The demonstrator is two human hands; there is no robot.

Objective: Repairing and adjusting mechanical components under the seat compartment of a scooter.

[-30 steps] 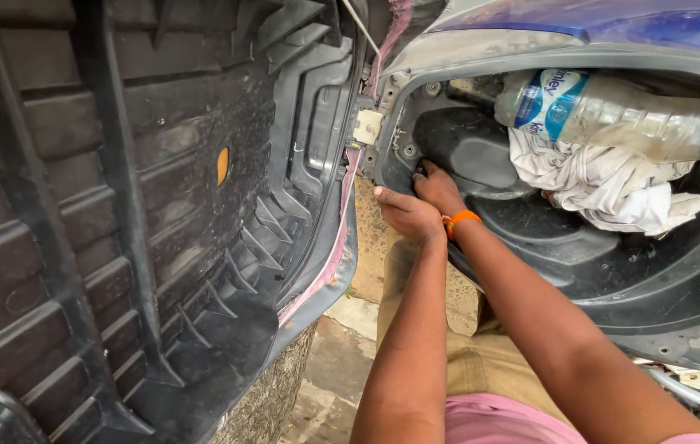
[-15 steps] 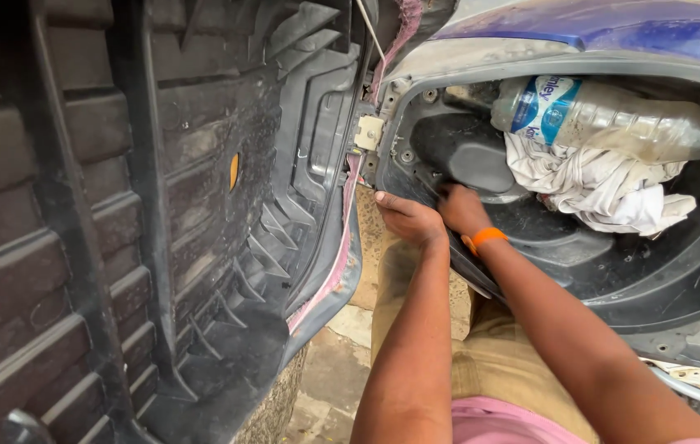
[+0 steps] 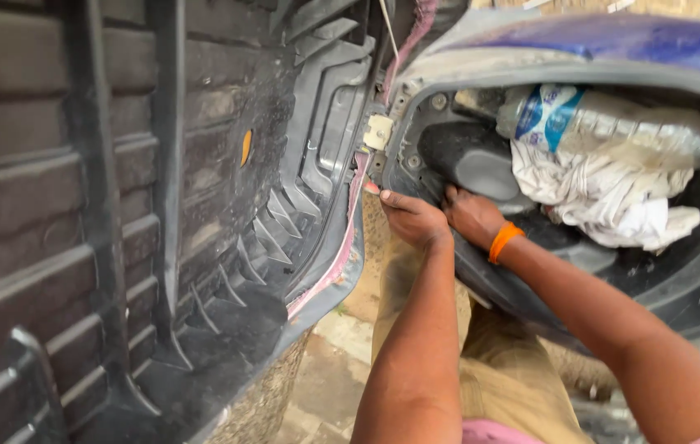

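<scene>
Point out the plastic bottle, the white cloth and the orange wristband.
plastic bottle [image 3: 605, 123]: head view, on its clear ribbed body right of the label.
white cloth [image 3: 605, 193]: head view, on the crumpled middle folds.
orange wristband [image 3: 504, 241]: head view, on the band across the wrist.

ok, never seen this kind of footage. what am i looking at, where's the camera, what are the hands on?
There is no machine here: a person works with two bare hands, and one camera worn on the head looks down at them. The left hand and the right hand, which has an orange band at the wrist, are together at the front edge of a scooter's open storage compartment. Whether either grips anything cannot be told. Inside lie a plastic water bottle and a crumpled white cloth. The big ribbed black panel on the left looks like the raised seat's underside.
</scene>
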